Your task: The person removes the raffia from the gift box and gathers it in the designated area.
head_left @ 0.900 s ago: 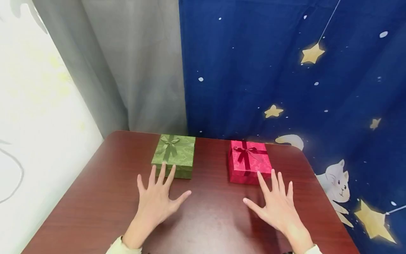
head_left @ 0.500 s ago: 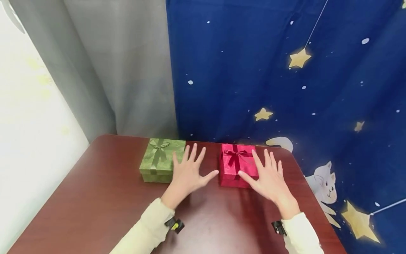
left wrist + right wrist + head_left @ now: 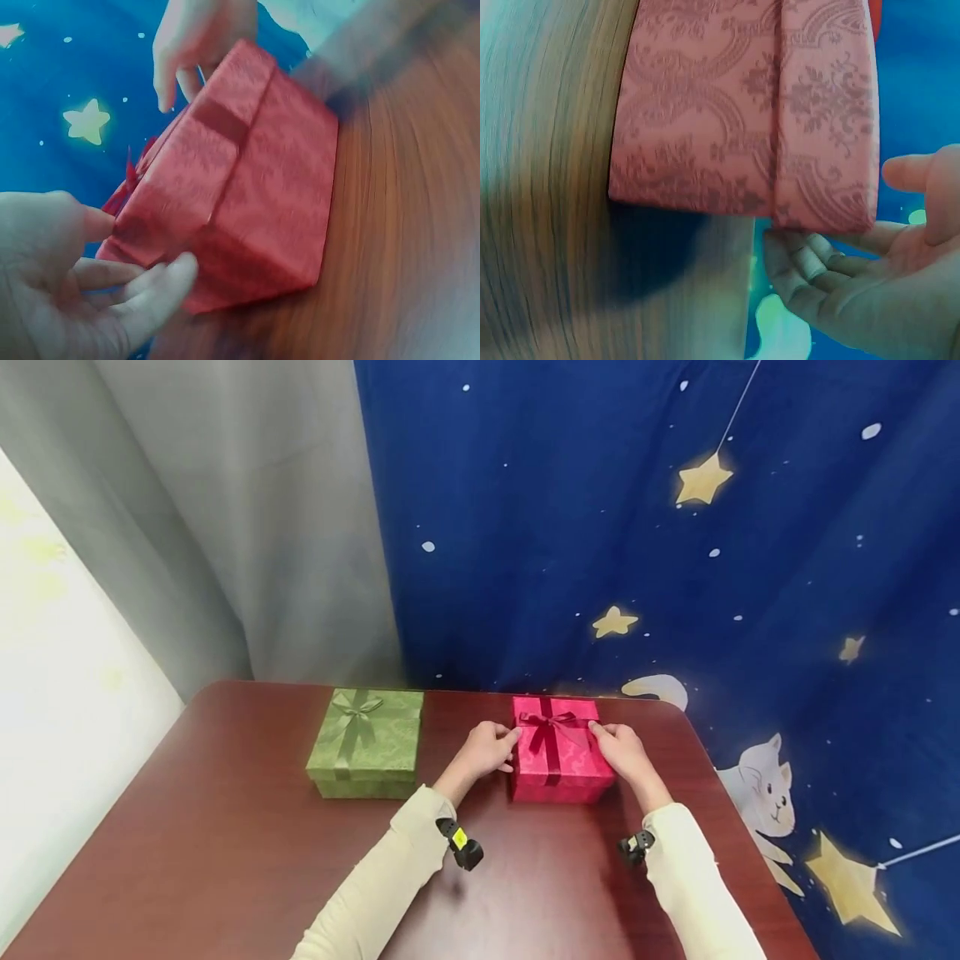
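A red gift box point(image 3: 573, 762) with a dark red ribbon bow point(image 3: 550, 722) rests on the brown table point(image 3: 225, 843); its lid point(image 3: 180, 176) is on. My left hand point(image 3: 487, 749) is at the lid's left side, thumb at the top edge and fingers curled against the side. From the opposite side my right hand point(image 3: 622, 750) holds the lid, thumb over the top edge. In the right wrist view, the right fingers point(image 3: 799, 259) bend against the side of the lid. A patterned green gift box point(image 3: 369, 747) with a green bow stands further left, untouched.
Behind the table's far edge hang a grey curtain point(image 3: 300, 527) and a blue curtain point(image 3: 525, 527) printed with stars and a cat. A bright white surface point(image 3: 60, 693) lies to the left. Black straps with small devices sit on both wrists.
Both hands have moved forward from above the table to the sides of the red gift box, the left one crossing rightward from the green box. Their spread fingers have closed in on the lid.
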A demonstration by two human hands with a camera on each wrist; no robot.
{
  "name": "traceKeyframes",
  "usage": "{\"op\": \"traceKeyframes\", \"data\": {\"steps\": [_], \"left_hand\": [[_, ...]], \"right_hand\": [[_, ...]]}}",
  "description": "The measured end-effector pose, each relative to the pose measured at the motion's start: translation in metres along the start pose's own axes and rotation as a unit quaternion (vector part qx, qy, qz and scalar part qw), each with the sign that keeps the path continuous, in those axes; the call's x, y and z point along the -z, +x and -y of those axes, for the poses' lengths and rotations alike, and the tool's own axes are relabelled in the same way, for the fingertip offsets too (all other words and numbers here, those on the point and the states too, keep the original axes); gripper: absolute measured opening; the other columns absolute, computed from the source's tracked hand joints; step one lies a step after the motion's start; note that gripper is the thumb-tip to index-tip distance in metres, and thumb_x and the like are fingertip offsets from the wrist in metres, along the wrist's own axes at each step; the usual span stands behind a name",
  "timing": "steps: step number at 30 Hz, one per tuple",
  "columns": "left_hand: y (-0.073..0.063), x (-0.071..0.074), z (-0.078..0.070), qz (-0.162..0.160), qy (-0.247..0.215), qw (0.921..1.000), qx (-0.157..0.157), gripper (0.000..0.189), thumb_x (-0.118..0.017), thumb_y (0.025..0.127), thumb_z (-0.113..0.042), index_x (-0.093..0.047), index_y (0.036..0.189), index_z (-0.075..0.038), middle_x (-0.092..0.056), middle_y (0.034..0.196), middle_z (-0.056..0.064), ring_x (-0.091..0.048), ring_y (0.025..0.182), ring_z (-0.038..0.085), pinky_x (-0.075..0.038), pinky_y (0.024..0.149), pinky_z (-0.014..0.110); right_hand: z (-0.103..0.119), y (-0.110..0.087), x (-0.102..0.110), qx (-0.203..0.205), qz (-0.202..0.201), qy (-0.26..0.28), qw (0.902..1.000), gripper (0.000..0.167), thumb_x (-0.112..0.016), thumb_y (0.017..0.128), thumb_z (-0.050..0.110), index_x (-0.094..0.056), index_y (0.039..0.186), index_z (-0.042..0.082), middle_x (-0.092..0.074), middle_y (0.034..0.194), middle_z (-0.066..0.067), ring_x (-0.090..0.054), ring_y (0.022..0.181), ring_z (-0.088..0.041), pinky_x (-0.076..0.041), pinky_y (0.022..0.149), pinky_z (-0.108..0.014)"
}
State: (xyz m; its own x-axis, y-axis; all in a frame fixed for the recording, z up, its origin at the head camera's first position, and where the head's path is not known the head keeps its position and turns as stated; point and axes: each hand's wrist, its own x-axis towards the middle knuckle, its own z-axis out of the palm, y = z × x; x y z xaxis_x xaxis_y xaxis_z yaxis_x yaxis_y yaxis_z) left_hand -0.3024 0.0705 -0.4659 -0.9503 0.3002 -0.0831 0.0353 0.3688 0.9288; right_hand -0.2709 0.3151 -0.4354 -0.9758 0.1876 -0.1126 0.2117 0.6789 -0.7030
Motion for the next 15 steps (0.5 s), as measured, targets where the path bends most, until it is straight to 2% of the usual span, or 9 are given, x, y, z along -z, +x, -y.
{"op": "traceKeyframes", "data": {"steps": [2, 5, 10, 15], "left_hand": [[-0.001, -0.003, 0.002, -0.005, -0.064, 0.9976, 0.026, 0.04, -0.063, 0.105, -0.023, -0.065, 0.123, 0.013, -0.067, 0.083, 0.015, -0.071, 0.065, 0.019, -0.063, 0.069, 0.037], [-0.002, -0.005, 0.002, -0.021, -0.097, 0.9945, 0.034, 0.039, -0.065, 0.103, -0.02, -0.066, 0.123, 0.014, -0.071, 0.089, 0.019, -0.072, 0.071, 0.019, -0.062, 0.071, 0.035], [-0.002, -0.005, -0.003, -0.033, -0.094, 0.9942, 0.039, 0.04, -0.067, 0.103, -0.02, -0.065, 0.125, 0.013, -0.073, 0.094, 0.02, -0.074, 0.077, 0.021, -0.062, 0.072, 0.032], [-0.004, -0.004, -0.011, -0.032, -0.074, 0.9962, 0.034, 0.045, -0.065, 0.103, -0.022, -0.062, 0.133, 0.012, -0.071, 0.104, 0.022, -0.074, 0.078, 0.02, -0.062, 0.073, 0.031]], "right_hand": [[-0.002, 0.001, -0.003, -0.011, -0.011, 0.03, 0.9994, 0.046, -0.05, 0.106, 0.023, -0.062, 0.127, -0.016, -0.063, 0.124, -0.034, -0.055, 0.118, -0.046, -0.042, 0.106, -0.055], [-0.003, 0.0, -0.005, -0.022, -0.022, 0.069, 0.9971, 0.042, -0.052, 0.105, 0.018, -0.062, 0.127, -0.016, -0.062, 0.126, -0.034, -0.054, 0.119, -0.044, -0.043, 0.106, -0.054], [-0.006, 0.003, -0.003, -0.035, -0.026, 0.115, 0.9924, 0.043, -0.052, 0.106, 0.016, -0.06, 0.133, -0.015, -0.057, 0.135, -0.034, -0.053, 0.125, -0.043, -0.044, 0.107, -0.051], [-0.01, 0.004, -0.003, -0.016, -0.044, 0.118, 0.9919, 0.045, -0.053, 0.106, 0.017, -0.055, 0.139, -0.014, -0.054, 0.142, -0.034, -0.048, 0.134, -0.045, -0.039, 0.113, -0.053]]}}
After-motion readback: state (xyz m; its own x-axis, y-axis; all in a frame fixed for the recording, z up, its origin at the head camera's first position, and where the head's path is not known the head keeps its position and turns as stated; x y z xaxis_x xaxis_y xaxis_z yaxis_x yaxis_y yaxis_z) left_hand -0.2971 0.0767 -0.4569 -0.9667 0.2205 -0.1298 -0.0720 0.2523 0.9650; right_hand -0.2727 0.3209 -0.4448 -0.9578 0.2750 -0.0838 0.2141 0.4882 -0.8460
